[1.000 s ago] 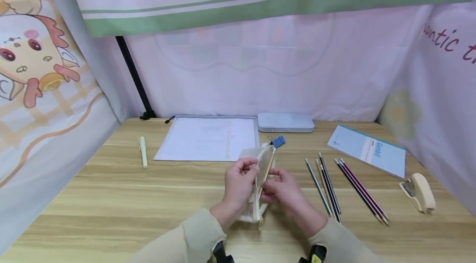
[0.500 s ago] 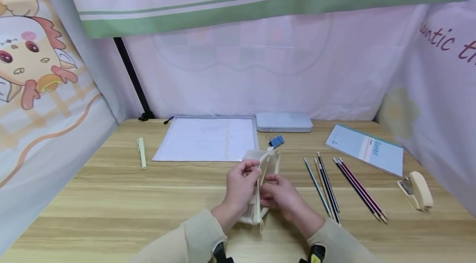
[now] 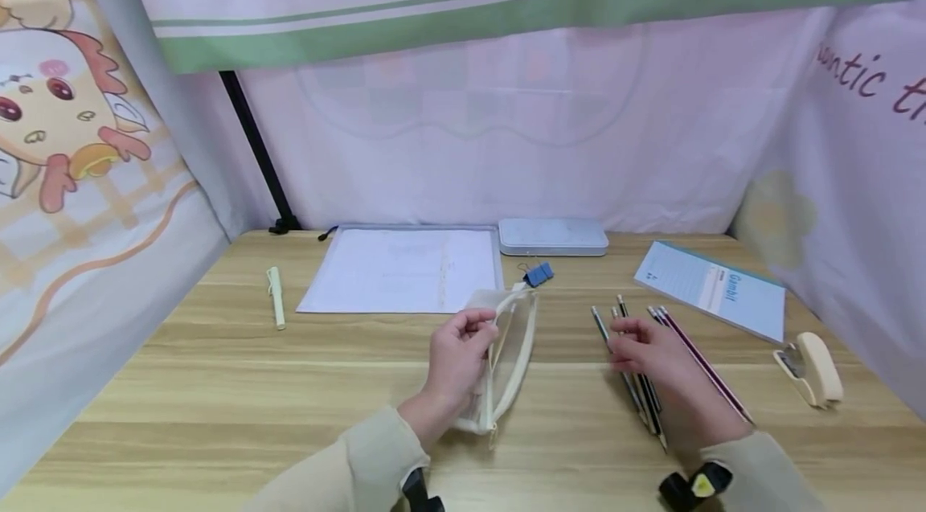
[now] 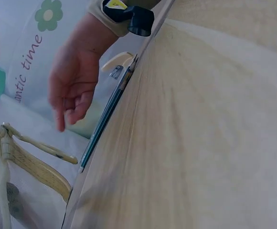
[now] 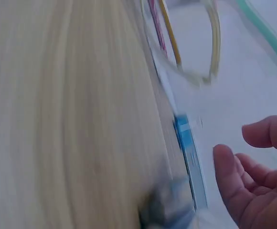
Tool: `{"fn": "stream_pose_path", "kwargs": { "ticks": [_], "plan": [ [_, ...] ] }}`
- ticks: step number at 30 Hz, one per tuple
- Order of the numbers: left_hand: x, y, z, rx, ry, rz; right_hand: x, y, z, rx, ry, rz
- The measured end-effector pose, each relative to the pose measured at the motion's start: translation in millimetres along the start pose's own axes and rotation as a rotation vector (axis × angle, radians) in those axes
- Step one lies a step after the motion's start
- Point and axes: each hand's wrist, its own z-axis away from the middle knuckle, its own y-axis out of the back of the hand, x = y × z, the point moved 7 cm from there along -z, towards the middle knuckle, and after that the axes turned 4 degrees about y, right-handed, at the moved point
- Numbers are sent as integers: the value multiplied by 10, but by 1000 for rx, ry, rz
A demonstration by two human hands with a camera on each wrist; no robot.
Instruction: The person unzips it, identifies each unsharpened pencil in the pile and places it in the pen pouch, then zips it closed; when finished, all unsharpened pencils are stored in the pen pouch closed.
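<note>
My left hand pinches the near-left edge of a see-through pencil case with a cream zip border, its mouth apart. A pink pencil and an orange one show inside it in the right wrist view. My right hand hovers over the loose pencils, thumb and forefinger apart in the right wrist view with nothing between them. Below it lie a teal pencil and several dark ones. A maroon pencil lies partly hidden under the wrist.
A blue binder clip sits just beyond the case. Farther back are a white paper sheet and a pale flat tin. To the right are a blue notepad and a cream stapler; a pale green pen lies left.
My right hand has let a gold pencil down into the case, left the case and moved right to the loose pencils. My left hand keeps its grip on the case.
</note>
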Motion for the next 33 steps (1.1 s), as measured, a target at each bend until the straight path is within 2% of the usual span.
{"fn": "stream_pose_path", "kwargs": {
  "ticks": [4, 9, 16, 24, 29, 33],
  "plan": [
    [-3, 6, -9, -23, 8, -9, 129, 235, 19, 7, -12, 180],
    [-15, 11, -19, -45, 18, -30, 291, 375, 11, -6, -61, 273],
    [-5, 14, -6, -54, 10, -34, 403, 403, -40, -14, -114, 314],
    [9, 2, 10, -52, -4, -14, 330, 368, -93, -35, -125, 490],
    [-15, -5, -2, -46, 9, -18, 326, 367, -132, -30, -136, 504],
    [-28, -9, -12, -49, 12, -16, 393, 389, -147, -33, -161, 357]
  ]
}}
